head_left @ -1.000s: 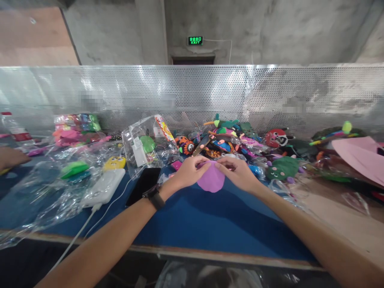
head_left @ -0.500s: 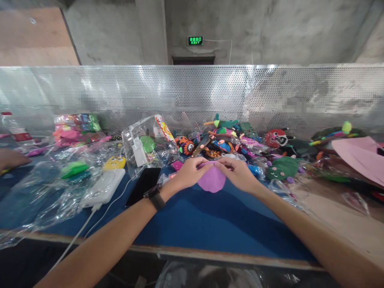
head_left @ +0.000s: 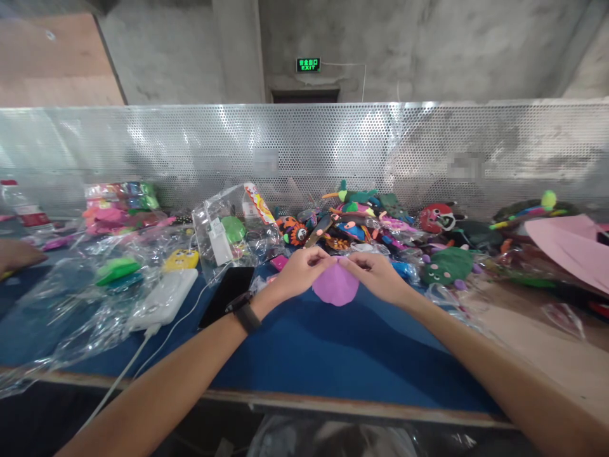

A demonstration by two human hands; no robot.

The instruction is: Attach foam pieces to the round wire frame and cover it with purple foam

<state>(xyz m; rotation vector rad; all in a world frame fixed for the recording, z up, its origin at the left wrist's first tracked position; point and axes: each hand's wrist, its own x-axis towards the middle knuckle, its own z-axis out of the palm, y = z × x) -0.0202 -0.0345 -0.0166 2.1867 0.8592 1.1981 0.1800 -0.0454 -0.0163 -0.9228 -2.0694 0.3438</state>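
A thin, rounded purple sheet of what looks like soft clay [head_left: 335,287] hangs above the blue tabletop [head_left: 328,362]. My left hand [head_left: 301,273] pinches its upper left edge between thumb and fingers. On the other side, my right hand [head_left: 375,274] pinches the upper right edge, with both thumbs close together at the top. The sheet's lower edge droops free. The fingertips behind it are partly hidden. A dark watch [head_left: 245,311] is on my left wrist.
Behind my hands lies a heap of colourful clay figures [head_left: 352,222]. To the left are a black phone [head_left: 228,292], a white power bank [head_left: 166,298] with a cable, and clear plastic bags. Another person's hand [head_left: 19,255] rests at the far left. Pink sheet [head_left: 571,247] lies right.
Both hands keep hold of the purple sheet, almost in the same place. Its top now shows a little more between my thumbs, with a slight fold. The view has shifted slightly.
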